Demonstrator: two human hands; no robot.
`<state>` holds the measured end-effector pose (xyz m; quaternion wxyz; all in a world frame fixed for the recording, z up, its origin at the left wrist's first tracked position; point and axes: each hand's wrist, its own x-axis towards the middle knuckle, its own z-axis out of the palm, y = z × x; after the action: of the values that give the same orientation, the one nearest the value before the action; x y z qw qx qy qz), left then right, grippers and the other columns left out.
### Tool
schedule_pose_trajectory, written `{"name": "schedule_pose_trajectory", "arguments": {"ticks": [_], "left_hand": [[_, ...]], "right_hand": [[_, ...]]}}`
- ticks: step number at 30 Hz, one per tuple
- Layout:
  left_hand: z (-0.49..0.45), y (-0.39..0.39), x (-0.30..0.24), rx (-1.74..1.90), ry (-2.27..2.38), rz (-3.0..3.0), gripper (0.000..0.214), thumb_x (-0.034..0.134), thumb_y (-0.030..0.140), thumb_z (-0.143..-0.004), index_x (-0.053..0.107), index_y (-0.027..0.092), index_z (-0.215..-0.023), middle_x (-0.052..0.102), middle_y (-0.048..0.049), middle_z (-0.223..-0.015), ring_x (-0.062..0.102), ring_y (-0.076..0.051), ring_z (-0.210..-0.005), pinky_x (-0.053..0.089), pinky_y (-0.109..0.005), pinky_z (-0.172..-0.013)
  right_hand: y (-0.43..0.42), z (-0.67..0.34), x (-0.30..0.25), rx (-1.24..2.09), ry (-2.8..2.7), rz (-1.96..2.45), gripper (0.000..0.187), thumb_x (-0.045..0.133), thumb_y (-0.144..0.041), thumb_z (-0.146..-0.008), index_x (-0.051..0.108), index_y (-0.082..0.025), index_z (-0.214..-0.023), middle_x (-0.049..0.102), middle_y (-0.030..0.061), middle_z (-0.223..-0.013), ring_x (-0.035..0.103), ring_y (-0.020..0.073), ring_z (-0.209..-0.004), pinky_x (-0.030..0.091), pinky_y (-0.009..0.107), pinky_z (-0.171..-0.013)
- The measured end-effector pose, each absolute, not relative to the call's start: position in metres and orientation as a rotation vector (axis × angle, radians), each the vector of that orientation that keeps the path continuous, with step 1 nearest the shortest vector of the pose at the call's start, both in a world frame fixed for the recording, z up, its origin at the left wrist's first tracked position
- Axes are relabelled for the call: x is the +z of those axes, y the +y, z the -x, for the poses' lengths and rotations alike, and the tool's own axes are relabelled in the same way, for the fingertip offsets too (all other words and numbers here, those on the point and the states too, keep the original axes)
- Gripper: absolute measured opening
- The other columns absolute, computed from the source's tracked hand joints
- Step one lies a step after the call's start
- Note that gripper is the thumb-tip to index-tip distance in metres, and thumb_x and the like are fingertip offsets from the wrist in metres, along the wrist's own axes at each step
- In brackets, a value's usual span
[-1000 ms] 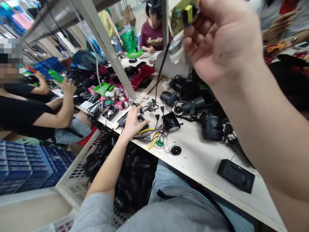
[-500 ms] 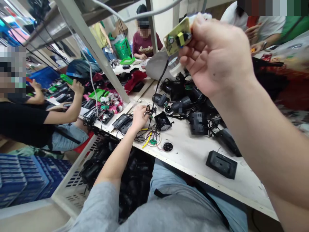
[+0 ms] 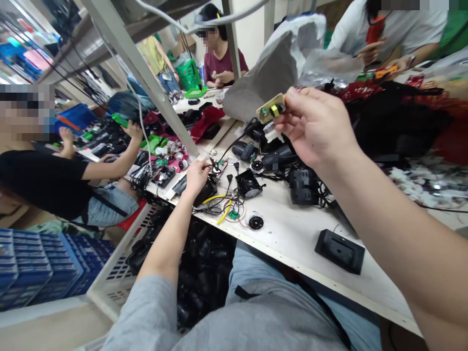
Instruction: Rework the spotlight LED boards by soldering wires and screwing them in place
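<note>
My right hand point(image 3: 316, 122) is raised over the table, pinching a tan circuit board point(image 3: 268, 111) by its right end. The board carries a yellow-and-black block and a round part, and a black cable point(image 3: 229, 147) runs down from it to the left. My left hand point(image 3: 197, 178) is closed on black cable near the table's left side, above dark plastic housings. Close by lie cable plugs, yellow tubing point(image 3: 224, 213), a small green circuit board point(image 3: 233, 214) and a round black speaker-like part point(image 3: 256, 223). An open black casing point(image 3: 249, 184) sits between the hands.
A flat black plastic piece point(image 3: 340, 251) lies at the table's front right. Black housings point(image 3: 303, 186) are piled behind. A slanted metal post point(image 3: 146, 78) rises at left. Below stand a white crate point(image 3: 117, 287) of black parts and blue crates point(image 3: 32, 268). Other people work around.
My right hand has lowered with the circuit board. My left hand has moved left along the table with black cable, and the cable from the board now slants further left.
</note>
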<state>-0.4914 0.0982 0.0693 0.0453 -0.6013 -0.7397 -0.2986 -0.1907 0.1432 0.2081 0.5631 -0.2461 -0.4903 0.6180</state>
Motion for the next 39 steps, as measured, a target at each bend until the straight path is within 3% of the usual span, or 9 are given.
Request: {"name": "schedule_pose_trajectory", "arguments": {"ticks": [11,15,20,23,27,34,37,39], "left_hand": [[0.500,0.106,0.100,-1.122,-2.049,1.861,0.009,0.065,0.022,-0.086,0.073,0.019,-0.084,0.053,-0.0015,-0.073,0.054,-0.017,-0.075,0.045,-0.029,-0.074],[0.490,0.102,0.119,-1.134,-2.082,1.924,0.012,0.067,0.026,-0.084,0.077,0.019,-0.085,0.062,-0.0018,-0.073,0.057,-0.017,-0.074,0.047,-0.029,-0.074],[0.464,0.059,0.143,-0.966,-2.252,2.388,0.019,0.071,0.036,-0.081,0.079,0.019,-0.083,0.074,-0.0034,-0.081,0.064,-0.017,-0.073,0.050,-0.026,-0.071],[0.461,0.012,0.150,-0.868,-2.193,2.877,0.026,0.074,0.046,-0.081,0.080,0.021,-0.081,0.075,-0.0049,-0.080,0.067,-0.017,-0.074,0.053,-0.027,-0.070],[0.448,-0.045,0.117,-0.673,-2.196,3.283,0.025,0.069,0.047,-0.089,0.082,0.025,-0.089,0.075,-0.0072,-0.080,0.069,-0.018,-0.074,0.056,-0.030,-0.072],[0.323,-0.089,0.010,-0.301,-1.948,3.106,0.010,0.069,0.021,-0.089,0.078,0.021,-0.092,0.068,-0.0044,-0.081,0.065,-0.018,-0.081,0.053,-0.026,-0.072],[0.288,-0.097,0.027,-0.101,-1.535,3.120,0.022,0.052,0.011,-0.095,0.073,0.018,-0.091,0.064,-0.0032,-0.081,0.059,-0.014,-0.064,0.047,-0.023,-0.055],[0.289,-0.101,0.061,-0.225,-1.406,3.031,0.027,0.045,0.010,-0.096,0.070,0.016,-0.102,0.062,-0.0035,-0.081,0.058,-0.014,-0.060,0.046,-0.023,-0.050]], "right_hand": [[0.142,0.175,0.197,1.383,-1.052,0.699,0.030,0.054,-0.011,-0.098,0.051,-0.018,-0.070,0.059,-0.0042,-0.065,0.055,0.0045,-0.053,0.045,0.019,-0.055],[0.137,0.157,0.179,1.309,-1.015,0.783,0.025,0.063,-0.011,-0.090,0.056,-0.018,-0.067,0.060,-0.0021,-0.065,0.057,0.0070,-0.054,0.046,0.020,-0.052],[0.111,0.118,0.150,1.259,-1.115,0.897,0.028,0.087,-0.034,-0.066,0.065,-0.018,-0.063,0.063,0.0004,-0.066,0.058,0.0103,-0.055,0.046,0.022,-0.049],[0.089,0.089,0.131,1.248,-1.242,1.011,0.039,0.090,-0.051,-0.059,0.067,-0.020,-0.065,0.067,0.0019,-0.070,0.058,0.0127,-0.060,0.046,0.025,-0.052],[0.067,0.065,0.104,1.249,-1.495,1.120,0.044,0.082,-0.061,-0.067,0.063,-0.022,-0.061,0.066,0.0031,-0.069,0.057,0.0156,-0.060,0.047,0.031,-0.058],[0.057,0.065,0.065,1.287,-1.845,1.153,0.038,0.064,-0.057,-0.081,0.062,-0.020,-0.071,0.061,0.0011,-0.070,0.051,0.0153,-0.064,0.039,0.031,-0.062],[0.050,0.063,0.062,1.268,-1.902,1.153,0.035,0.063,-0.054,-0.082,0.063,-0.020,-0.072,0.061,0.0007,-0.068,0.051,0.0152,-0.064,0.039,0.029,-0.061],[0.043,0.057,0.062,1.246,-1.918,1.154,0.035,0.063,-0.053,-0.083,0.064,-0.020,-0.071,0.062,0.0011,-0.069,0.053,0.0156,-0.066,0.040,0.029,-0.062]]}}
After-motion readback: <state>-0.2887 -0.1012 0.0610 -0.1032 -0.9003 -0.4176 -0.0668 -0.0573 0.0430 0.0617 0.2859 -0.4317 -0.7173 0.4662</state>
